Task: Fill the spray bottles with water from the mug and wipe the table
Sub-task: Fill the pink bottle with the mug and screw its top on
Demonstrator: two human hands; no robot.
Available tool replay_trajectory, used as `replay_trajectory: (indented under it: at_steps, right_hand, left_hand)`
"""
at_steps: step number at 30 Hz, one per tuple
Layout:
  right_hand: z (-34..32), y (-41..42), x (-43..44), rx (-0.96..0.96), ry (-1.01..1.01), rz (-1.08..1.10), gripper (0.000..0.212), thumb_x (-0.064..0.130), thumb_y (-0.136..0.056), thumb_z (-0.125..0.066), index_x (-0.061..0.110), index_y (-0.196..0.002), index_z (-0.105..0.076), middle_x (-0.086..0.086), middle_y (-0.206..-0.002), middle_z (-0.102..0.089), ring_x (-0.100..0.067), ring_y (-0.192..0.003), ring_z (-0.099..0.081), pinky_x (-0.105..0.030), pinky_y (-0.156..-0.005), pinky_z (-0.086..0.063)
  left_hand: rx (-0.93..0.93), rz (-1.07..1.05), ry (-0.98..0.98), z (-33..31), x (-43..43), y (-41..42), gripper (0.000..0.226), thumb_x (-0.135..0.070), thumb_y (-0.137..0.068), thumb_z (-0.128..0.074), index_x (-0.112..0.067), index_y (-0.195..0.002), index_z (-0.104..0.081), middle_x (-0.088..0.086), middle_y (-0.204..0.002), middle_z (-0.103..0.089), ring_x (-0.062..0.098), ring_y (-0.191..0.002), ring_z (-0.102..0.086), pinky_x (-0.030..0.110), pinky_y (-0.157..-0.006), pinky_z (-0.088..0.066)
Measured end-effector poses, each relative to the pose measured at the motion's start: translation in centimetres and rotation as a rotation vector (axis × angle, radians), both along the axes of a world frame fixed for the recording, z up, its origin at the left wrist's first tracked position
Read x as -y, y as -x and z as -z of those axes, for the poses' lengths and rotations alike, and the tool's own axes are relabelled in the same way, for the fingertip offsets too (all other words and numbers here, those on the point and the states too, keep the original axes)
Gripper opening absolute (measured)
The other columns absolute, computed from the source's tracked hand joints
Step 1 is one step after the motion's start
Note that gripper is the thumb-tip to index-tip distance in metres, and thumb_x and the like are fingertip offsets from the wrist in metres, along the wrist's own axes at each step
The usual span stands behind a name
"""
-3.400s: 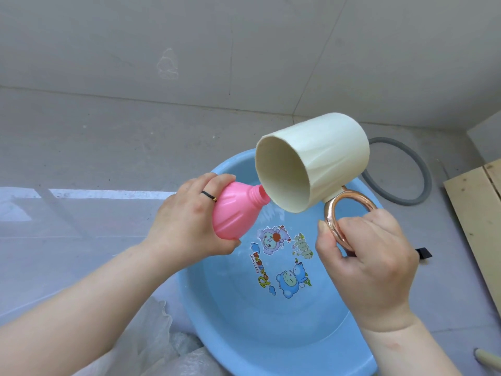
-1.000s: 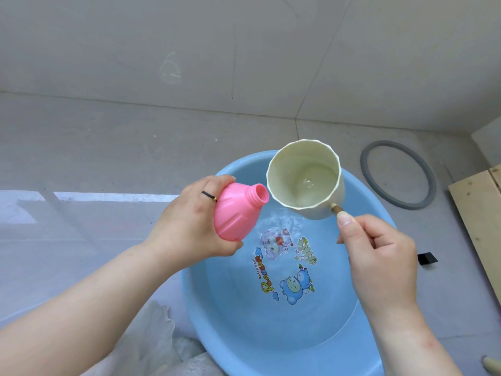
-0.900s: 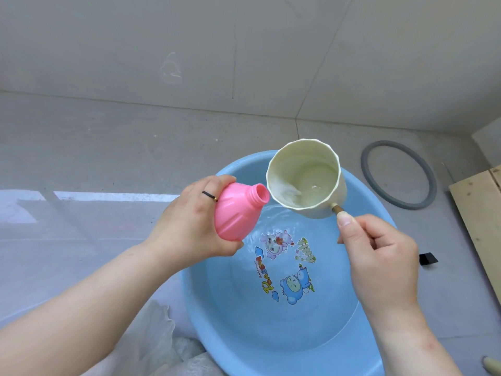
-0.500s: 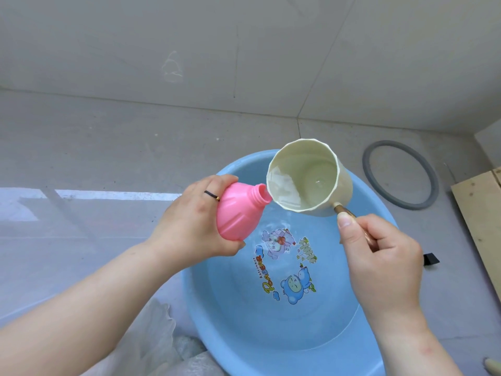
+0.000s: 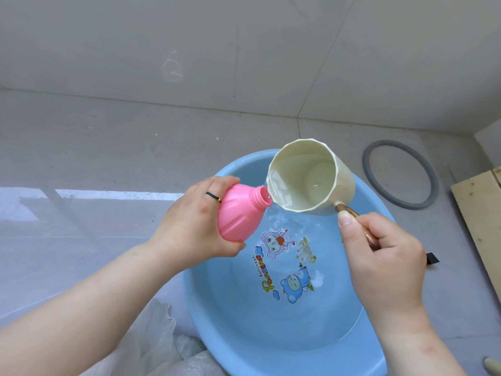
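The left hand (image 5: 189, 221) wraps its fingers and thumb round the belly of a pink spray bottle (image 5: 238, 213), which has no cap on and is tilted so its threaded neck points up and to the right; a thin black ring (image 5: 212, 196) sits on one finger. The right hand (image 5: 385, 264) grips the copper-coloured handle (image 5: 355, 221) of a cream mug (image 5: 309, 177), thumb laid along the handle, fingers curled under it; the mug is tipped to the left, its lip touching the bottle's open mouth, and the water inside is pooled against that lower side, with a little running over at the lip. Bottle and mug are both held in the air above a blue basin (image 5: 222, 316) that stands on the floor; shallow water lies in the basin over a cartoon print (image 5: 287, 264) on its bottom. A grey ring (image 5: 390, 144) lies flat on the floor beyond the basin, near the far right corner where floor meets wall; a pale wooden board (image 5: 479, 213) runs along the floor's right edge, with a small black piece (image 5: 432, 258) just beside it; crumpled clear plastic (image 5: 162, 335) lies against the basin's near left side.
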State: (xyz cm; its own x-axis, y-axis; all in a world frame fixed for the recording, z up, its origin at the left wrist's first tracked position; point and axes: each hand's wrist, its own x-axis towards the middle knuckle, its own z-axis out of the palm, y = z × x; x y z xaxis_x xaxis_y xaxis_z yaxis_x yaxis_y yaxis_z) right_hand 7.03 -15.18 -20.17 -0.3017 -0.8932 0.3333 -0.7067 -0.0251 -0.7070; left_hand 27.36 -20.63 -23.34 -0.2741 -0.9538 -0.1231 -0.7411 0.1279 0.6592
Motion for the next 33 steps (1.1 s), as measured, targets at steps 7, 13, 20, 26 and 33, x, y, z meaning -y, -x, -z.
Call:
replay_trajectory:
  at_steps: [7,13,20,26,33]
  right_hand:
    - [-0.23,0.06,0.04,0.004,0.017,0.005,0.038,0.044,-0.075,-0.045,0.022,-0.048,-0.03,0.012,-0.051,-0.04,-0.004,-0.048,-0.032,-0.015,-0.045,-0.023]
    - [-0.1,0.08,0.01,-0.009,0.016,0.01,0.04,0.044,-0.075,-0.045,0.017,-0.048,-0.036,0.009,-0.056,-0.039,-0.005,-0.049,-0.031,-0.017,-0.046,-0.023]
    - [-0.23,0.0,0.03,-0.049,0.017,0.006,0.045,0.043,-0.076,-0.046,0.009,-0.047,-0.038,0.008,-0.061,-0.04,-0.01,-0.051,-0.03,-0.022,-0.046,-0.023]
    - [-0.28,-0.07,0.03,-0.086,0.026,-0.007,0.048,0.042,-0.077,-0.046,0.005,-0.047,-0.041,0.009,-0.064,-0.04,-0.014,-0.054,-0.027,-0.029,-0.046,-0.023]
    - [-0.23,-0.09,0.05,-0.137,0.058,-0.001,0.045,0.038,-0.078,-0.047,0.006,-0.046,-0.04,0.001,-0.053,-0.03,-0.013,-0.055,-0.028,-0.027,-0.046,-0.022]
  left_hand:
    - [0.009,0.001,-0.003,-0.08,-0.01,0.04,0.089,-0.031,-0.052,-0.081,-0.029,-0.129,-0.036,-0.011,-0.126,-0.043,0.012,-0.115,-0.039,0.023,-0.081,-0.033]
    - [0.013,-0.002,-0.006,-0.06,0.05,0.08,0.089,-0.031,-0.052,-0.081,-0.029,-0.129,-0.036,-0.011,-0.128,-0.043,0.012,-0.115,-0.039,0.023,-0.081,-0.033]
    - [0.004,0.0,-0.012,-0.07,0.05,0.05,0.09,-0.03,-0.052,-0.081,-0.029,-0.129,-0.036,-0.01,-0.128,-0.043,0.013,-0.116,-0.039,0.026,-0.085,-0.036]
    - [0.012,-0.004,-0.006,-0.08,-0.01,0.03,0.089,-0.031,-0.052,-0.081,-0.029,-0.129,-0.036,-0.011,-0.127,-0.043,0.012,-0.115,-0.039,0.023,-0.081,-0.033]
    - [0.012,-0.002,-0.002,-0.1,-0.07,0.08,0.088,-0.031,-0.053,-0.081,-0.03,-0.128,-0.036,-0.011,-0.126,-0.044,0.011,-0.114,-0.038,0.022,-0.08,-0.032]
